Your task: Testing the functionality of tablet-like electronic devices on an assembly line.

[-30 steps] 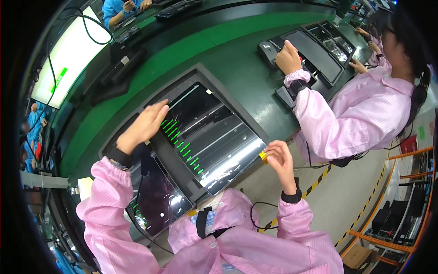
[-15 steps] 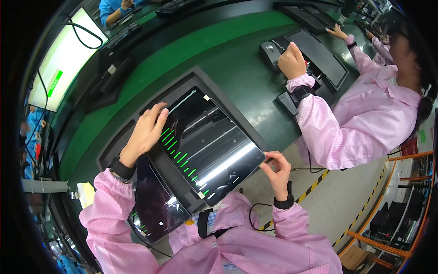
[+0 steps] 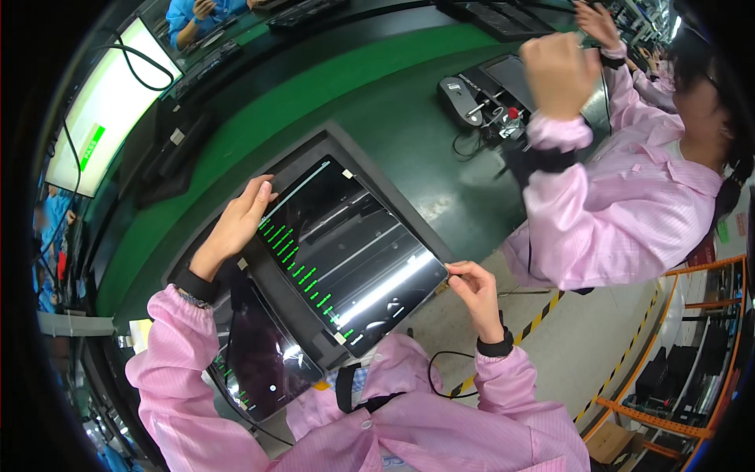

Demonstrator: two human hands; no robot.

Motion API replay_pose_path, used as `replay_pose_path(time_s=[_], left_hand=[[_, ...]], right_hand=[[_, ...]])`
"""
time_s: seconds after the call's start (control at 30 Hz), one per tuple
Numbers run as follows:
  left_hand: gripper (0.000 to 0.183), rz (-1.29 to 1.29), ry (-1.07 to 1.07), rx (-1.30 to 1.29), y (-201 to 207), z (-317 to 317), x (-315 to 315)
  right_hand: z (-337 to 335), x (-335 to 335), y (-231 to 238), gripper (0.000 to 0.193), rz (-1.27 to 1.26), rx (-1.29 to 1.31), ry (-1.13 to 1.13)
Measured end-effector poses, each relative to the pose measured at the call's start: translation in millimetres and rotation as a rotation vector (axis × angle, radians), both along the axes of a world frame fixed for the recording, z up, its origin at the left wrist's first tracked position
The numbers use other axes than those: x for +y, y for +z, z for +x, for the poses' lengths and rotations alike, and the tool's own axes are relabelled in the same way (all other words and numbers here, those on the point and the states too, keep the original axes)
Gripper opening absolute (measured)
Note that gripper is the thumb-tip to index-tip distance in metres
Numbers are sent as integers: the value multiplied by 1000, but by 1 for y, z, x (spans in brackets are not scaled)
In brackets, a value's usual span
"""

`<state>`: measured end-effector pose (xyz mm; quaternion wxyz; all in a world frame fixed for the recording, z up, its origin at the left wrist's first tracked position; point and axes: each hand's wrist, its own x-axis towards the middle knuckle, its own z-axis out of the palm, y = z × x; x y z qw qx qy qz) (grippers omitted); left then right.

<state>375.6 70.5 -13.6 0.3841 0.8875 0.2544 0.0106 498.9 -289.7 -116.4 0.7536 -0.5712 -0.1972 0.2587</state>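
A large black tablet [image 3: 358,252], lit with rows of green text, lies tilted over a dark foam tray [image 3: 366,167]. My left hand [image 3: 238,223] grips its far left edge, the fingers together along the rim. At the near right corner, my right hand [image 3: 476,293] pinches the tablet between thumb and fingertips. Small pale tabs sit on its edges. A second dark tablet [image 3: 263,358], also showing a little green text, rests in the tray's left part below my left forearm. My fingertips under the held tablet are partly hidden.
A co-worker in pink [image 3: 621,224] sits to the right; one raised hand [image 3: 562,75] is blurred above a black device [image 3: 460,101] with a red part. A lit monitor [image 3: 114,106] stands at the left on the green bench [image 3: 267,102]. Orange shelving [image 3: 657,417] is at the right.
My left hand has shifted slightly left and nearer along the tablet's edge. The tablet has moved a little left in view. The co-worker's hand has lifted away to the right.
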Motion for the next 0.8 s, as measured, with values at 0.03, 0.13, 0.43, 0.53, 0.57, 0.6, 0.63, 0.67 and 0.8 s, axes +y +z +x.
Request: replay_pose_path(time_s=[0.03, 0.13, 0.43, 0.53, 0.57, 0.6, 0.63, 0.67, 0.8], left_hand=[[53, -13, 19, -1, 0, -1, 2], [54, -8, 8, 16, 0, -3, 4], [56, -30, -13, -37, -3, -4, 7], [56, -39, 4, -23, -4, -5, 9], [56, -39, -18, -29, -4, -6, 9], [56, -41, -20, -28, -5, -6, 9], [56, -42, -17, -33, -4, -6, 9], [57, -41, -24, -26, -5, -6, 9], [60, -32, -38, -35, -5, -8, 12]], right_hand=[[1, -2, 1, 19, -6, 38, 1], [1, -2, 2, 18, -18, 27, 4], [0, 0, 2, 21, -26, 17, -16], [-5, -1, 2, 29, 35, -52, -37], [-7, -1, 2, 32, -11, -123, -47], [-10, 1, 1, 35, -47, -199, -64], [-13, 2, 1, 38, -87, -280, -81], [-13, 4, 0, 42, -93, -319, -103], [-16, 7, -2, 41, -82, -311, -136]])
